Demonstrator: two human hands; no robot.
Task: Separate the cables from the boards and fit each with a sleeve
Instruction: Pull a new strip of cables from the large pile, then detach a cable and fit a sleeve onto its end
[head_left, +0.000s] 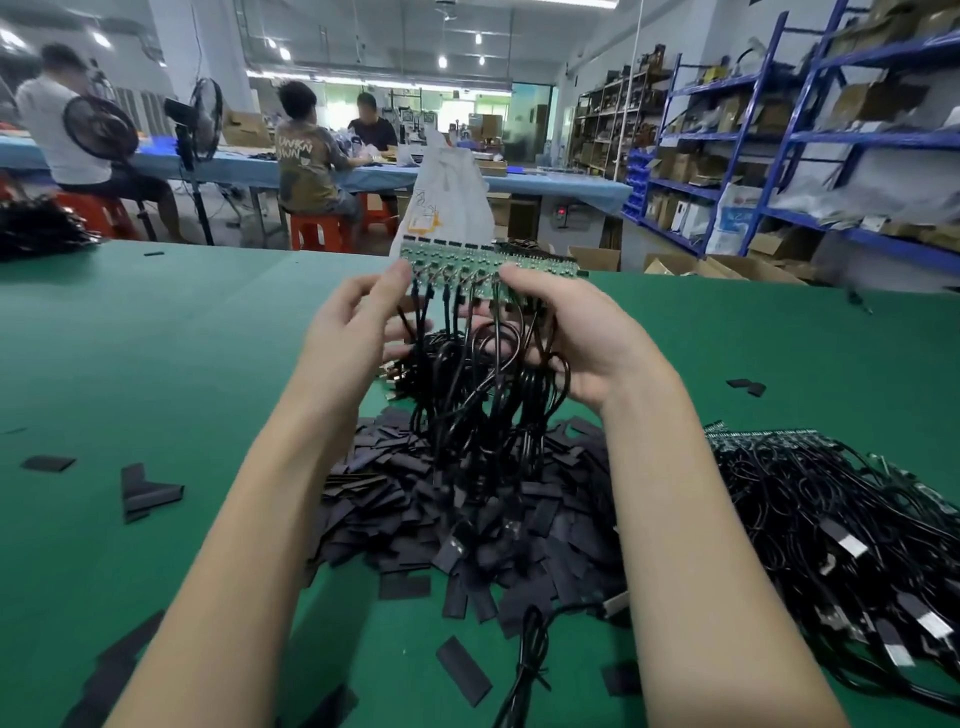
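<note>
Both hands, left hand (358, 317) and right hand (566, 332), grip the board strip (467, 265) above the sleeve pile (467, 509) (cables (467, 395) hanging).

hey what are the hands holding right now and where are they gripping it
Both hands hold a green circuit board strip with black cables hanging from it. The left hand pinches its left end; the right hand grips its right part.

The back of a seated worker's shirt (306, 156) bears pale lettering, roughly "UNKN"; scribbles on the white bag (447, 202) are illegible.
</note>
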